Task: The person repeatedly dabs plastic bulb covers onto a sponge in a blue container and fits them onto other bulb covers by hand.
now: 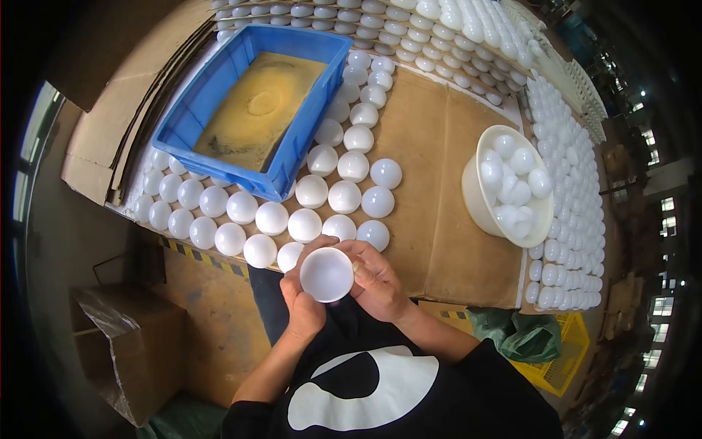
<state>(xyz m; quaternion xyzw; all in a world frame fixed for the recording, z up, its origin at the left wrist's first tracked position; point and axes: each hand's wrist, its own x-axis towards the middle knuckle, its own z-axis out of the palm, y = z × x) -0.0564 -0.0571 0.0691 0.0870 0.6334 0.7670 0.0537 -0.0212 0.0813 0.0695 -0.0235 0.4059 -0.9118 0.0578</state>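
**Two hands cradle a hollow white dome, open mouth turned up to the wearer**

The hollow white dome [326,275] is held between both hands at the near edge of the table, in front of the chest. The left hand [303,304] grips its left side, thumb against the outer wall; the right hand [378,282] closes on the right side, its thumb at the rim. Its round opening points up toward the head camera, so the axis through that opening runs roughly along the line of sight. Seen end-on, its depth cannot be judged.

Just below the hands, a dark shirt [453,399] carries a bold white printed shape [409,373]. Yellow-and-black striped tape [205,256] marks the table's near left edge.

Just beyond the hands, rows of white domes [312,192], rounded sides up, run left and far, bordering a blue bin [234,170]. The bin's long side stretches away toward the far right; its yellowish floor [263,99] bears a ring-shaped mark and dark grime.

To the right lies a bare cardboard sheet [457,282], with a white tub [479,194] of loose white globes [518,194] at its right side. Packed white pieces [567,183] fill the far right, and stacked layers [439,36] rise at the far side. Near right, below table level, a green bag [512,333] rests on a yellow crate [570,358].
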